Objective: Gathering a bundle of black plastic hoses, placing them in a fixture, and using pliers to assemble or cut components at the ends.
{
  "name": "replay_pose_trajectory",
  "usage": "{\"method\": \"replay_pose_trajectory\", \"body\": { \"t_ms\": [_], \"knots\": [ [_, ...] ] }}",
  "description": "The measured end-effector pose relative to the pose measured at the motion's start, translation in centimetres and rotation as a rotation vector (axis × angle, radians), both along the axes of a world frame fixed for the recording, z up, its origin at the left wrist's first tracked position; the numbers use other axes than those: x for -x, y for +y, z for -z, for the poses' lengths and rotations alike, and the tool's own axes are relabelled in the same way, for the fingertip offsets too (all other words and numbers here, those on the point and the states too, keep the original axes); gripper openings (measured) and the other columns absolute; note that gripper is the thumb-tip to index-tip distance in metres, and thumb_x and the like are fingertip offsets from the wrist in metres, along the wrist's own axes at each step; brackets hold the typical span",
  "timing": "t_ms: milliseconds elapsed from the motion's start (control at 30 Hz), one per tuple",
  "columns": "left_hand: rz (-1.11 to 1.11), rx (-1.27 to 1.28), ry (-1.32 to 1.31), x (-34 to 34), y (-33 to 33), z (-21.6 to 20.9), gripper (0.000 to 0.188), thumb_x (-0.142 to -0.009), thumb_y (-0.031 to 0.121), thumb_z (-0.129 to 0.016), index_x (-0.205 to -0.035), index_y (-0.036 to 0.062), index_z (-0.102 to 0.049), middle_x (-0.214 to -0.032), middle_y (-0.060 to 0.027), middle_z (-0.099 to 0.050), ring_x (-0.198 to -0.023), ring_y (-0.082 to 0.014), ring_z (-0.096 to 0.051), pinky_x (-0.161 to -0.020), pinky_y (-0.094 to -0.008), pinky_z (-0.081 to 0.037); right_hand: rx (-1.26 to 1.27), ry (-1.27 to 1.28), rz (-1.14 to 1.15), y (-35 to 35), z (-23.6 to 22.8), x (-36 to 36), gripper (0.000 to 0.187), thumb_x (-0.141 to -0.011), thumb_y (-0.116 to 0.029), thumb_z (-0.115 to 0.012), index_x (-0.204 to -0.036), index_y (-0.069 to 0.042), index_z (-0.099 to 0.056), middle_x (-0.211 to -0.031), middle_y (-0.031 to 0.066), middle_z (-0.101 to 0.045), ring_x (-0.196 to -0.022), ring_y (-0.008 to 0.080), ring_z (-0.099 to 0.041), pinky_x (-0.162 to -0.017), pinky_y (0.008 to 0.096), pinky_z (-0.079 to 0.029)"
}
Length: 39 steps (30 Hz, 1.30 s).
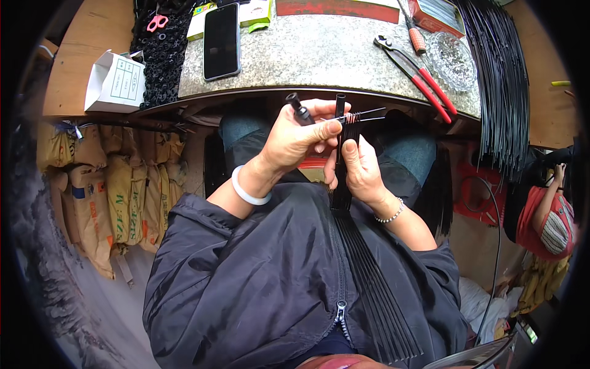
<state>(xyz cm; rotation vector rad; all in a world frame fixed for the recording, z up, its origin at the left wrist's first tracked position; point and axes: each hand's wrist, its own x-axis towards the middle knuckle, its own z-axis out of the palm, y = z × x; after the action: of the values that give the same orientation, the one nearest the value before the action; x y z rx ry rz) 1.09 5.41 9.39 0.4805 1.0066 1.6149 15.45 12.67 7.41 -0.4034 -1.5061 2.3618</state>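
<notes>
My left hand (295,136), with a white bangle at the wrist, is closed around a black stepped cylindrical piece (298,109) that pokes up out of the grip. Its thumb tip presses at thin dark wires (371,113), which stick out to the right past a row of small coppery ends (351,117). In my right hand (362,169) is the upper part of a bundle of thin black ribs (376,280), whose lower ends fan out over my jacket. A slim black tube (340,106) stands upright between the two hands. Some fingertips are hidden behind the bundle.
On the speckled table beyond lie a phone (222,42), red-handled pliers (419,79) and a glass dish (452,60). Small black parts (161,67) and a white carton (117,82) are at left. Long black rods (505,80) hang over the right edge.
</notes>
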Motion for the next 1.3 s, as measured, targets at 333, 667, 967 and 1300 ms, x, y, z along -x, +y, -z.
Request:
{"method": "replay_pose_trajectory", "body": {
  "t_ms": [333,667,967,1300],
  "knots": [
    [0.095,-0.055,-0.120,0.9,0.6,0.8,0.016,-0.081,0.009,-0.070,-0.095,0.0027,-0.065,-0.075,-0.0006,-0.063,-0.056,-0.0034,-0.050,-0.048,-0.0164,-0.036,-0.036,-0.093,-0.060,0.9,0.2,0.0,0.064,-0.092,-0.059,-0.028,-0.095,0.002,-0.047,-0.055,0.0101,-0.056,-0.041,0.0122,-0.051,-0.041,0.0212,-0.042],
    [0.053,-0.110,-0.140,0.4,0.5,1.8,0.019,-0.082,0.012,-0.070,-0.097,0.0027,-0.063,-0.074,0.0001,-0.061,-0.058,-0.0038,-0.048,-0.048,-0.0167,-0.036,0.032,-0.026,0.026,0.4,-0.3,0.3,0.052,-0.093,-0.051,-0.036,-0.103,-0.001,-0.042,-0.058,0.0105,-0.056,-0.041,0.0129,-0.051,-0.041,0.0215,-0.042],
    [0.127,-0.109,-0.124,0.8,0.1,1.5,0.020,-0.083,0.014,-0.069,-0.098,0.0015,-0.063,-0.078,-0.0009,-0.062,-0.060,-0.0039,-0.050,-0.049,-0.0161,-0.038,0.031,0.017,-0.009,0.4,-0.3,0.3,0.051,-0.094,-0.050,-0.034,-0.105,-0.001,-0.043,-0.061,0.0123,-0.057,-0.042,0.0139,-0.052,-0.042,0.0226,-0.044],
    [0.081,-0.119,-0.121,0.5,0.3,1.7,0.022,-0.083,0.014,-0.068,-0.100,0.0007,-0.063,-0.079,-0.0017,-0.063,-0.059,-0.0034,-0.053,-0.048,-0.0147,-0.039,0.021,0.005,0.035,0.2,-0.5,0.1,0.051,-0.094,-0.050,-0.033,-0.104,-0.001,-0.042,-0.061,0.0119,-0.057,-0.042,0.0137,-0.052,-0.042,0.0221,-0.044]
  ]
}}
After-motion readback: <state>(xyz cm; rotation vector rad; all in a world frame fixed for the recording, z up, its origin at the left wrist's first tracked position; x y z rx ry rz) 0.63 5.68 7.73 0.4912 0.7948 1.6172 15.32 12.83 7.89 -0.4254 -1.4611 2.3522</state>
